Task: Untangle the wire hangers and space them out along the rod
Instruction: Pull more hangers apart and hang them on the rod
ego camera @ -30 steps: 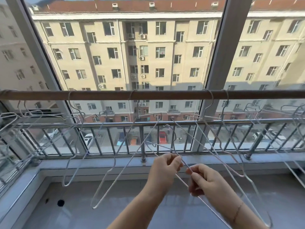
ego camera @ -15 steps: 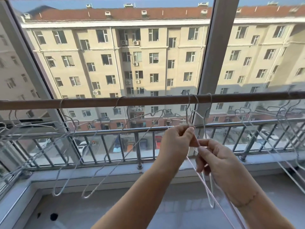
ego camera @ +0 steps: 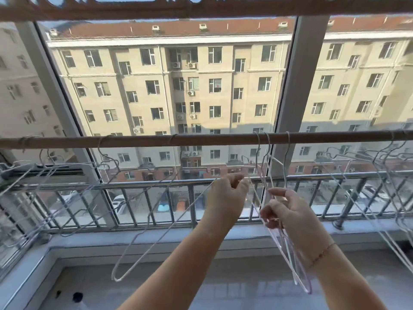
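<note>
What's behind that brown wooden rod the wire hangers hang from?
Behind the brown wooden rod: a silver metal railing, a beige red-roofed apartment block and parked cars below. The left hand, the right hand and the white window post hide part of that view.

Had thin white wire hangers [ego camera: 290, 262] hooked along a brown horizontal rod [ego camera: 212, 139]. Got three hooks crowded together mid-rod, frames tilted and probably crossed. Saw one loner [ego camera: 156, 242] slanting down-left, plus a messy left bunch [ego camera: 44, 173] and right bunch [ego camera: 388, 166] way out at the ends.
</note>
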A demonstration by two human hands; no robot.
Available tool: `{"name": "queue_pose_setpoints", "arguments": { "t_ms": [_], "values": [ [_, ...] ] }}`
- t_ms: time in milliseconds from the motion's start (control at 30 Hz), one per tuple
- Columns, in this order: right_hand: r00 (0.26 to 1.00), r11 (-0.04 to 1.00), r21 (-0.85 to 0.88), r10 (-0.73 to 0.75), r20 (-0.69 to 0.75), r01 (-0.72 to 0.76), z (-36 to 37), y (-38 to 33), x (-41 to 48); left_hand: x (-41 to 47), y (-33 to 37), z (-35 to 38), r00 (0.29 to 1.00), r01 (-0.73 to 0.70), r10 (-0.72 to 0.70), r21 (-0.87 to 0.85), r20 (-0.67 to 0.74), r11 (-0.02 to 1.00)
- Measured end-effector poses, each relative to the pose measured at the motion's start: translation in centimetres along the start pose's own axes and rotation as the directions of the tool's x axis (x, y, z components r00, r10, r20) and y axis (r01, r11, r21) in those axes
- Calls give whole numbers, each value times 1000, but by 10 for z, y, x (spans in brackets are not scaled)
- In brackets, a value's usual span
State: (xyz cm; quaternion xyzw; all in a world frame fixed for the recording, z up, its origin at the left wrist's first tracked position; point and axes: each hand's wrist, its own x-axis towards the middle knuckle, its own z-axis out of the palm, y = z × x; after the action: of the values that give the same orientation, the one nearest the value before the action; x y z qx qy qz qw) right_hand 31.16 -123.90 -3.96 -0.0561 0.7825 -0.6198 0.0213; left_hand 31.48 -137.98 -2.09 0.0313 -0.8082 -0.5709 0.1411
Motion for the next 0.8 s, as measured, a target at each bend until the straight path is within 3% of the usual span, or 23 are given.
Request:
{"name": "queue_pose_setpoints", "arguments": {
  "t_ms": [133,200,267,367,500,567,800],
  "values": [
    [991,901,-418,-130,-7,115,1,-5,-15,-14,3,-57,924,-144,160,72,-348,987],
    [965,864,-455,-261,-36,216,11,-18,-28,-15,-2,-82,860,-171,200,104,-470,980],
    [933,868,-380,-358,-31,320,30,-31,-35,-12,-10,-102,842,-114,146,93,-519,989],
    [948,913,-261,-286,141,314,75,-39,-31,-6,-21,-118,901,89,-125,-104,-415,991],
    [939,966,-168,-138,315,198,144,-31,-18,-9,-40,-113,906,324,-396,-363,-146,874],
    [949,979,-125,-119,291,162,164,-25,-18,-12,-45,-107,902,343,-426,-494,-63,799],
    [961,972,31,-236,146,234,167,-32,-17,9,-41,-101,921,318,-390,-575,-2,754]
  ]
}}
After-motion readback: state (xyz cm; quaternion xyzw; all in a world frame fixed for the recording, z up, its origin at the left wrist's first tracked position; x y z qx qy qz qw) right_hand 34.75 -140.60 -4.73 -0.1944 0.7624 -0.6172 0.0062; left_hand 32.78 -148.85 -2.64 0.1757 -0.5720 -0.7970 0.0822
